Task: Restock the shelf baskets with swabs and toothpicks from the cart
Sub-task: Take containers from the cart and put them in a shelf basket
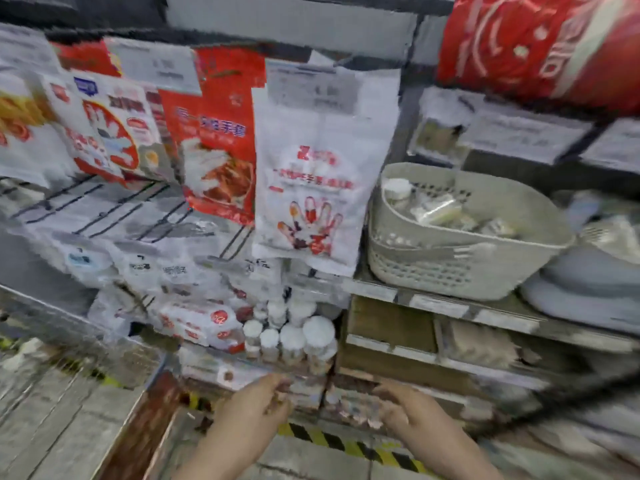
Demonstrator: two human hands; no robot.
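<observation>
1. shelf [450,306] is running across the right half, smeared by blur; its edge is sitting at mid-height.
2. glove packs [311,188] are hanging in a row left of centre, blocking the rack behind them.
3. basket [450,268] is sitting on the shelf, right of the packs, holding small bottles and clear packets. judging these are swabs or toothpicks; too blurred to say which.
4. a second basket [595,289], grey, is standing just beside it at the right edge.
5. left hand [256,407] is reaching forward low in frame, fingers curling. it is looking like a pinch on something small, but i cannot tell what, or if anything.
6. right hand [408,407] is hovering near it, fingers bending loosely. cannot tell if it is gripping anything.
7. bottles [291,337], white-capped, are standing packed together just above the hands, below the packs. likely task stock; the cart itself is not clearly showing.
8. risks, as i am judging them:
   - bottles are standing tight and upright, so grabbing one is likely knocking its neighbours over.
   - lifting toward the basket is passing close by the lowest pack; snagging it could be dropping stock.
   - basket is already looking part full near its low front lip, so adding more could be spilling over it.
</observation>
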